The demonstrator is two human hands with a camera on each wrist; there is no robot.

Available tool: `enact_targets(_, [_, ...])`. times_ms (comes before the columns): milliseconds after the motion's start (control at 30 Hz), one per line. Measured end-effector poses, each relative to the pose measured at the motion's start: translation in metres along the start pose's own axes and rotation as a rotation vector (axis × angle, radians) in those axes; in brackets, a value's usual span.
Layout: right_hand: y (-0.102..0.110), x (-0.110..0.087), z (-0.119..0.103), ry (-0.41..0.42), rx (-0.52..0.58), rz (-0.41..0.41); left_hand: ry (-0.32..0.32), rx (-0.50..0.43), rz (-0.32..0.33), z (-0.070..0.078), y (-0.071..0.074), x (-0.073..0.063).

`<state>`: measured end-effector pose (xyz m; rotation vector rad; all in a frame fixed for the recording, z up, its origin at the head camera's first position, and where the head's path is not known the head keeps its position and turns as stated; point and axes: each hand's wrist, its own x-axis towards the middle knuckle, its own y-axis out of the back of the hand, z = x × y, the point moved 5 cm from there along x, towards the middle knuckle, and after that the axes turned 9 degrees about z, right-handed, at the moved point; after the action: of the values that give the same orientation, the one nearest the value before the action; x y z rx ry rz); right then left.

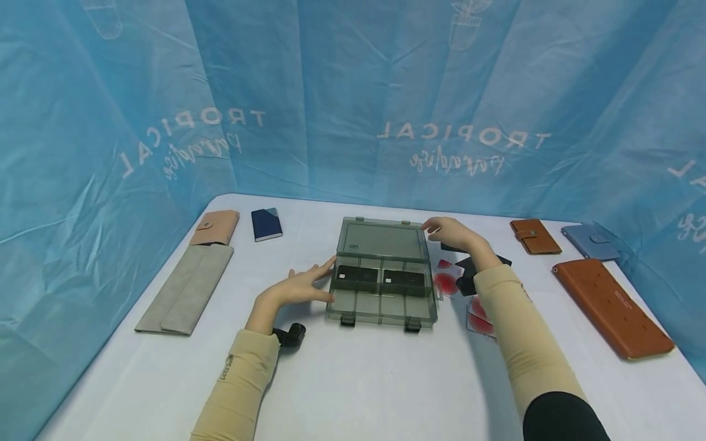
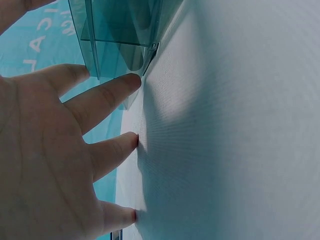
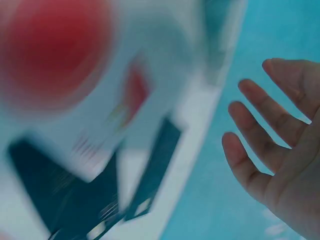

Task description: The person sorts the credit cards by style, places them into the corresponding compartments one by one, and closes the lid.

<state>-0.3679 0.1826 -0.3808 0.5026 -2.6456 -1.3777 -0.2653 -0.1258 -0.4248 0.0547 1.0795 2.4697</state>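
A blue curtain (image 1: pixel 353 73) fills the upper half of the frame, its white print mirrored: "TROPICAL" over a script "Paradise", repeated at upper left and upper centre. Below it spreads the white table (image 1: pixel 353 386). Two beige sleeves reach in from the bottom edge; the left sleeve (image 1: pixel 231 392) carries dark lettering, not legible.

The translucent grey-green box (image 1: pixel 366 304) lies at the centre, its lid (image 1: pixel 383 236) folded back flat behind it, with a mark at the lid's lower left too small to read. At middle left is a grey case (image 1: pixel 190 285); at far right, a long brown wallet (image 1: pixel 614 309) with a line of tiny, unreadable lettering.

The left hand (image 1: pixel 298 288) has its fingers straight and spread, tips at the box's left edge, palm facing the box. The right hand (image 1: pixel 453 231), wrist bent toward the left, hovers at the lid's right corner; its fingers are loosely curved, apart from one another and holding nothing.

Two black pieces (image 1: pixel 358 278) sit in the back compartments. Right of the box, red-patterned cards (image 1: pixel 445 283) lie on the table, their small print blurred.
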Motion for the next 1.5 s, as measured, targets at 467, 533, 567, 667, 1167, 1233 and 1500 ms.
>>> enact_targets(467, [0.0,0.0,0.06,-0.159,-0.159,-0.007,0.008,-0.005,0.002,0.002,0.0,-0.003])
enact_targets(533, [0.0,-0.001,0.064,-0.19,-0.198,-0.008,0.007,-0.004,0.001,0.003,-0.001,-0.003])
enact_targets(567, [0.0,-0.001,0.065,-0.197,-0.214,-0.009,0.008,-0.004,0.002,0.003,-0.001,-0.003])
enact_targets(667, [0.0,-0.002,0.067,-0.196,-0.24,-0.002,0.007,-0.004,0.004,0.003,-0.001,-0.003])
enact_targets(1167, [0.02,-0.007,0.044,-0.034,-0.227,0.253,0.001,-0.013,0.006,0.003,0.0,-0.003])
enact_targets(1233, [0.024,-0.01,0.038,-0.032,-0.199,0.291,0.002,-0.015,0.005,0.003,0.0,-0.003])
enact_targets(1500, [0.031,-0.032,0.016,-0.05,-0.059,0.436,0.0,-0.016,0.003,0.002,-0.001,-0.003])
